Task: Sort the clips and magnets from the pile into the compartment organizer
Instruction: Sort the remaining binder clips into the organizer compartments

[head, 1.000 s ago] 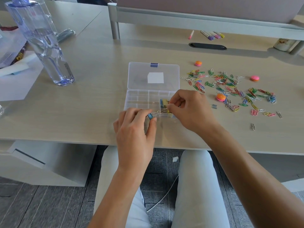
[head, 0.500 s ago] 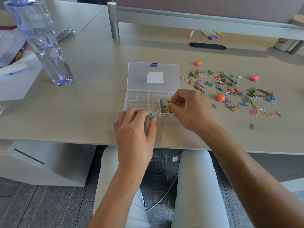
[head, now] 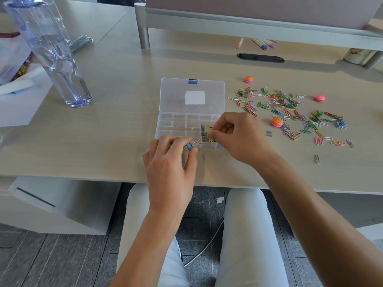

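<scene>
Nearest the front edge of the worktop, the left hand pinches a small blue binder clip between thumb and forefinger, its wire handle poking out toward the right; that grip is closed on the clip, just at the organizer's front rim. The right hand is curled with fingertips pressed together over the organizer's front right compartments, apparently nipping something small there, though what it grips cannot be made out. The compartment organizer is a clear plastic box lying open near the middle of the worktop, its lid folded flat toward the far edge with a white label and a blue latch. Most compartments look bare; those at the right hold a cluster of blue and yellow clips, partly hidden by the right hand's fingers, so their number cannot be told. To the right of the box, toward the right edge, spreads the pile of coloured paper clips, with three round orange-and-pink magnets among and around it and a few grey clips lying apart. Toward the far left corner stands a clear water bottle, its top cut off by the frame, beside papers. Some markers lie near the far edge.
</scene>
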The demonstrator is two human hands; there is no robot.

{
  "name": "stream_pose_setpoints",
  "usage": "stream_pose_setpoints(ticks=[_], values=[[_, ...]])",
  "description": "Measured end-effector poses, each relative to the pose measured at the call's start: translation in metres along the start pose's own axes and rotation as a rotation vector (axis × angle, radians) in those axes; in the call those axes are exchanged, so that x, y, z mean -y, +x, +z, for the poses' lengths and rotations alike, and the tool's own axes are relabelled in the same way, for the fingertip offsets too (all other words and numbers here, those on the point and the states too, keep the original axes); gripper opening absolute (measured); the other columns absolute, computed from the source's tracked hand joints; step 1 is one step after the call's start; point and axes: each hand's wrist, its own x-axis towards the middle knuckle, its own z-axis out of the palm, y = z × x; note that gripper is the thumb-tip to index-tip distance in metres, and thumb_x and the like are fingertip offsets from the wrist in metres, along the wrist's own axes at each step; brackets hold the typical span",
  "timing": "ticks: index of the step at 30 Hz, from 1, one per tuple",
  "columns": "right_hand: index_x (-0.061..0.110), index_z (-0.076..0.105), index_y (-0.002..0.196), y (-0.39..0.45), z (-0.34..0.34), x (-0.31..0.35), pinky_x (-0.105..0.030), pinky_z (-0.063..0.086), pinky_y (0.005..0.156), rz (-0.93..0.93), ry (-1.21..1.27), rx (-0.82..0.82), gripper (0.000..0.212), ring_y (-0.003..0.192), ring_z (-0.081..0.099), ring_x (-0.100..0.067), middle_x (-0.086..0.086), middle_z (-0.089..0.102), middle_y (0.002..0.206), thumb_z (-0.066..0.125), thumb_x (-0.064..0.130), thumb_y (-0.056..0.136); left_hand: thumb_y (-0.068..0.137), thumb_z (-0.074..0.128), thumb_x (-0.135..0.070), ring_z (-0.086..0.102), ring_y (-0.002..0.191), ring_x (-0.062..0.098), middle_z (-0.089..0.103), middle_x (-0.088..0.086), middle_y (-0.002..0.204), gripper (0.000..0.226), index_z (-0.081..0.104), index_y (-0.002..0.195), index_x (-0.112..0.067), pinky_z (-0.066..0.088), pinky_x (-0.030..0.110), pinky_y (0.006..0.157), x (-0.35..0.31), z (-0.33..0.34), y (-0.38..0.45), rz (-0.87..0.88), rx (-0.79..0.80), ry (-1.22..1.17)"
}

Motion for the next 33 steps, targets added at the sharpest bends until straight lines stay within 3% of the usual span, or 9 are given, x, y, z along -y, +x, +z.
stream_pose_setpoints(ticks=[4,9,15,22,27,31,33], values=[[0.02,0.074,0.085,-0.001,-0.004,-0.002,-0.023,0.048,0.059,0.027,0.061,-0.035,0.01,0.062,0.061,-0.011,0.004,0.071,0.071,0.068,0.021,0.093,0.092,0.069,-0.022,0.058,0.1,0.024,0.063,-0.004,0.099,0.017,0.073,0.108,-0.019,0.045,0.047,0.088,0.001,0.0,0.0,0.006,-0.011,0.002],[0.023,0.076,0.085,-0.005,-0.006,-0.006,-0.011,0.038,0.054,-0.005,0.04,-0.04,0.012,0.056,0.053,-0.004,0.008,0.067,0.069,0.07,0.014,0.088,0.092,0.068,-0.024,0.058,0.101,0.024,0.063,-0.004,0.1,0.017,0.073,0.108,-0.019,0.044,0.044,0.088,-0.001,0.001,0.003,0.006,-0.012,0.015],[0.025,0.076,0.086,-0.006,-0.004,-0.007,-0.017,0.041,0.058,-0.057,0.002,-0.039,0.007,0.06,0.051,-0.004,0.01,0.066,0.071,0.073,0.019,0.088,0.092,0.067,-0.025,0.059,0.101,0.024,0.064,-0.004,0.1,0.018,0.074,0.108,-0.018,0.043,0.044,0.089,-0.001,0.002,0.003,0.001,-0.012,0.028],[0.02,0.075,0.08,-0.001,-0.003,-0.003,-0.009,0.037,0.054,-0.009,-0.04,-0.018,0.006,0.057,0.054,0.0,0.011,0.066,0.066,0.076,0.02,0.086,0.092,0.068,-0.024,0.059,0.1,0.023,0.064,-0.004,0.099,0.018,0.074,0.108,-0.019,0.044,0.045,0.087,0.001,0.001,0.003,-0.005,-0.011,0.031],[0.019,0.074,0.079,0.007,-0.008,0.005,-0.021,0.048,0.06,0.02,-0.096,0.064,0.007,0.065,0.063,-0.009,0.007,0.069,0.069,0.075,0.015,0.085,0.091,0.071,-0.021,0.059,0.1,0.023,0.064,-0.004,0.1,0.018,0.074,0.108,-0.018,0.044,0.045,0.088,0.001,0.001,0.003,-0.007,-0.005,0.029],[0.022,0.073,0.078,0.009,-0.01,0.007,-0.009,0.042,0.053,0.009,-0.146,0.107,0.011,0.064,0.061,-0.007,0.004,0.07,0.07,0.073,0.014,0.086,0.091,0.072,-0.021,0.059,0.102,0.024,0.064,-0.004,0.1,0.017,0.074,0.108,-0.017,0.044,0.046,0.089,0.001,0.001,0.003,-0.007,-0.004,0.027],[0.02,0.073,0.08,0.01,-0.011,0.008,-0.011,0.044,0.055,0.016,-0.16,0.126,0.009,0.066,0.063,-0.009,0.002,0.07,0.072,0.072,0.014,0.087,0.091,0.072,-0.02,0.058,0.102,0.024,0.064,-0.004,0.101,0.017,0.074,0.107,-0.017,0.044,0.046,0.09,0.001,0.002,0.004,0.002,-0.002,0.026]])
